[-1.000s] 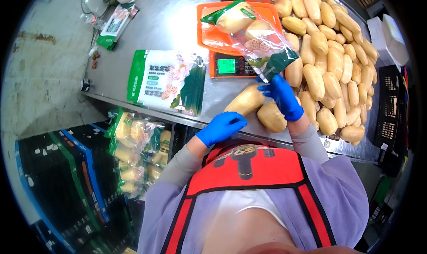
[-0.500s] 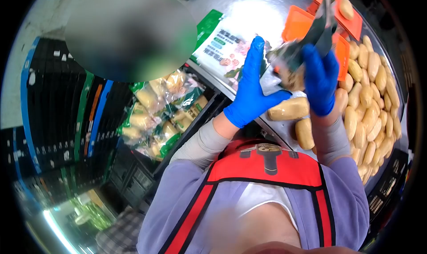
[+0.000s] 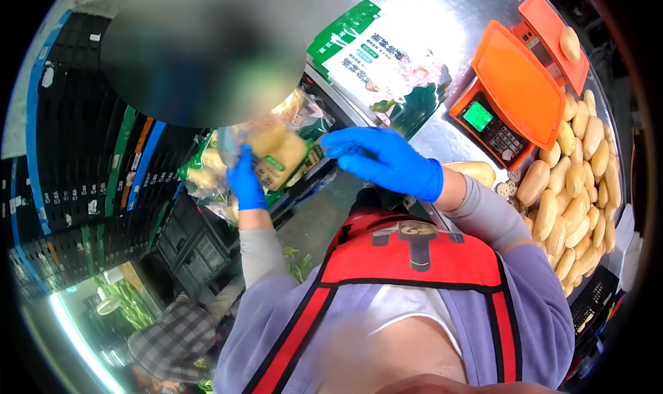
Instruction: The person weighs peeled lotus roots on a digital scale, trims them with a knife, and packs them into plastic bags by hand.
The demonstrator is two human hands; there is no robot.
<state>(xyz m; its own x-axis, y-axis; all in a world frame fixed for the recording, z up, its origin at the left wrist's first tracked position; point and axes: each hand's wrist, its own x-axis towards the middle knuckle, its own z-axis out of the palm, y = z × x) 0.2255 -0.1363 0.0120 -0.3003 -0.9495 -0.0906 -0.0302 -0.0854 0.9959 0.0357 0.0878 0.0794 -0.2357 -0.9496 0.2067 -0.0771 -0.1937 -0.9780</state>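
My left hand (image 3: 246, 180), in a blue glove, is closed at the side of a clear and green plastic bag of lotus root (image 3: 280, 152). That bag lies over other filled bags (image 3: 204, 162) at the left of the bench. My right hand (image 3: 387, 160), also gloved in blue, reaches left toward the bag with its fingers stretched out and nothing visible in them. A gap shows between its fingertips and the bag. Behind it, a lotus root piece (image 3: 473, 173) lies on the bench, partly hidden by my right wrist.
Flat printed bags (image 3: 387, 62) lie on the metal bench (image 3: 476, 7). An orange scale (image 3: 518, 83) with a lit green display stands right of them, near many loose lotus roots (image 3: 573, 194). Stacked black crates (image 3: 83, 152) stand at left. A person in a checked top (image 3: 173, 342) is lower left.
Both hands have moved left from the bench. My right hand no longer holds the bag it had near the scale; my left hand, open before, is now on a filled bag.
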